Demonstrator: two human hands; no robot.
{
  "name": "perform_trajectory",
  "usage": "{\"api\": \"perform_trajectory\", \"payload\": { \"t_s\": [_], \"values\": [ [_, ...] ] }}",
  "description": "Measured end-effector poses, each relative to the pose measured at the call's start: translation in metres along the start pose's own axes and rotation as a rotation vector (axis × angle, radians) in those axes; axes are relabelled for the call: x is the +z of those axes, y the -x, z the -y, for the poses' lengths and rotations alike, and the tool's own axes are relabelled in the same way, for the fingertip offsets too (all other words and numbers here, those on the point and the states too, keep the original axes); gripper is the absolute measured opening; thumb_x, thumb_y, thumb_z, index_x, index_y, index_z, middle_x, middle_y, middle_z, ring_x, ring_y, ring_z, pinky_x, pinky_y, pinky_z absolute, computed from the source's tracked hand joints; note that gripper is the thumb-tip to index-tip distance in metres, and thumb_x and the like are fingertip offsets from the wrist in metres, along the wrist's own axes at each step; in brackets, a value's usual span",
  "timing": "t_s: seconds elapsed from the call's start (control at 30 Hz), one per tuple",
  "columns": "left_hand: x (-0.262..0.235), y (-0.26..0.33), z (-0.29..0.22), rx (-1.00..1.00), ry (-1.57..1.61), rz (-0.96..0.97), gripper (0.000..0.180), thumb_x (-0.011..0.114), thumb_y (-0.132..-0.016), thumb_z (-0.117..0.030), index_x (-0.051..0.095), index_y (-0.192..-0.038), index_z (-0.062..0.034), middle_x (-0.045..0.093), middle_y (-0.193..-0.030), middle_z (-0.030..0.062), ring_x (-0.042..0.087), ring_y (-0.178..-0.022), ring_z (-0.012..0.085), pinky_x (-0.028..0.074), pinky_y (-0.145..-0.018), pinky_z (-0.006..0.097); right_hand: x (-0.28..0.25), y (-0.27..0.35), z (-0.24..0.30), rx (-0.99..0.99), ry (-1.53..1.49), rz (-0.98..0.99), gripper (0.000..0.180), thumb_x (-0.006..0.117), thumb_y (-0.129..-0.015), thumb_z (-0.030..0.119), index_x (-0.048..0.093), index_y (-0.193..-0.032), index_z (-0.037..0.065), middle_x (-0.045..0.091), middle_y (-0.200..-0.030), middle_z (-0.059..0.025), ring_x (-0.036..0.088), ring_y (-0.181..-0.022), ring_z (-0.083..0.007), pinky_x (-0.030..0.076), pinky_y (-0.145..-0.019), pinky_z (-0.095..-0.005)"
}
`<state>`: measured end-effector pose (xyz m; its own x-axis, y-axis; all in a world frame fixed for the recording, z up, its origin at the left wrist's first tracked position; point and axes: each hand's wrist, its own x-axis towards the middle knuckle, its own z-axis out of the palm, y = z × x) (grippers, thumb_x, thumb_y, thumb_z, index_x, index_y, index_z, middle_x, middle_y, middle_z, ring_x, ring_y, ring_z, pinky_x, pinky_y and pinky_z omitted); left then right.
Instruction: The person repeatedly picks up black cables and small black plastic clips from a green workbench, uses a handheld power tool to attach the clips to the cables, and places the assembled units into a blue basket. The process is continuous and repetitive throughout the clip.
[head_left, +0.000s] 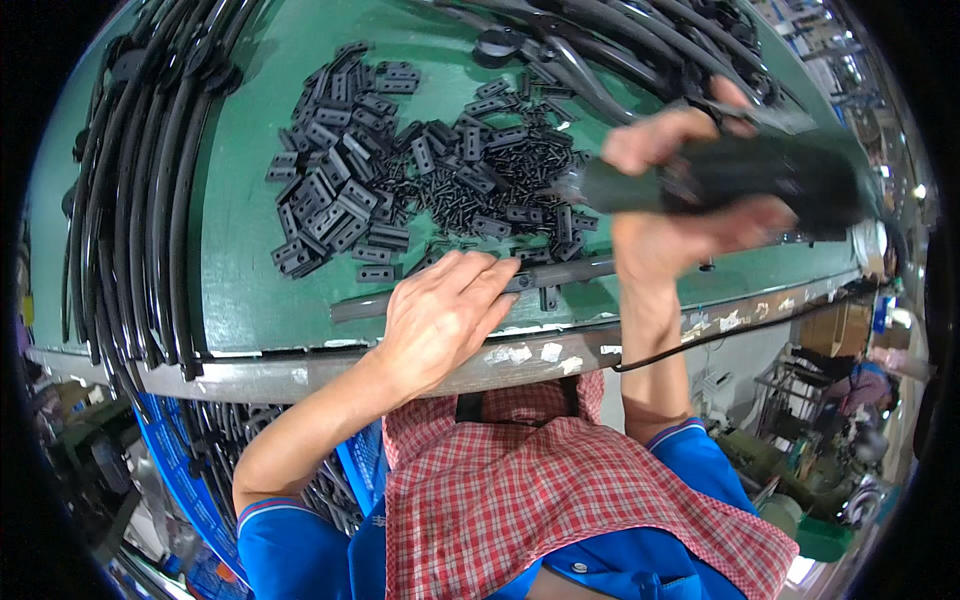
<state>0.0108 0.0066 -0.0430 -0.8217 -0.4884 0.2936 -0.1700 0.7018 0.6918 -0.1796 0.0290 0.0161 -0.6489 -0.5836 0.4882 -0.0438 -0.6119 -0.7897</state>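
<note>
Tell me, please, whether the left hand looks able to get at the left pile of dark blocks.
Probably yes: the left hand lies over the dark tube, near the left pile of blocks, and nothing tall stands between, though it may need to leave the tube.

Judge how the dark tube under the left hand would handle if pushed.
The dark tube is probably stiff: it runs past the left hand without a visible kink. Its smooth surface may let it slide on the green tabletop. It might roll too, as its sides look rounded.
</note>
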Motion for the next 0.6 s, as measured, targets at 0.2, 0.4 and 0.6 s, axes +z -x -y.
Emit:
{"api": "perform_trajectory", "payload": {
  "t_s": [0.2,0.4,0.6],
  "values": [
    [-0.001,-0.001,0.003,-0.003,0.092,-0.133,0.028,0.069,-0.079,-0.011,0.064,-0.105,-0.0012,0.063,-0.098,0.0117,0.062,-0.087,0.0276,0.051,-0.074,0.035,0.013,0.003,-0.004,0.052,0.035,-0.038,0.1,0.046,-0.072,0.084,0.04,-0.128,0.002,0.051,-0.069,-0.0052,0.05,-0.056,-0.0171,0.044,-0.053,-0.036],
    [-0.009,-0.003,-0.005,-0.289,0.404,-0.236,0.03,0.069,-0.079,-0.007,0.063,-0.109,-0.0025,0.061,-0.094,0.0109,0.059,-0.084,0.0243,0.049,-0.074,0.033,0.009,0.011,0.035,0.047,-0.331,0.079,0.092,0.052,-0.075,0.077,0.045,-0.13,0.003,0.047,-0.074,-0.0017,0.045,-0.062,-0.0134,0.038,-0.058,-0.0307],
    [-0.004,-0.001,0.004,-0.176,0.311,-0.243,0.021,0.067,-0.08,-0.003,0.068,-0.101,-0.001,0.061,-0.086,0.0083,0.058,-0.08,0.019,0.047,-0.072,0.03,0.011,0.022,0.037,0.118,-0.415,0.052,0.088,0.057,-0.077,0.072,0.044,-0.13,0.003,0.047,-0.075,-0.0015,0.045,-0.062,-0.0126,0.036,-0.058,-0.0296]
  ]
}}
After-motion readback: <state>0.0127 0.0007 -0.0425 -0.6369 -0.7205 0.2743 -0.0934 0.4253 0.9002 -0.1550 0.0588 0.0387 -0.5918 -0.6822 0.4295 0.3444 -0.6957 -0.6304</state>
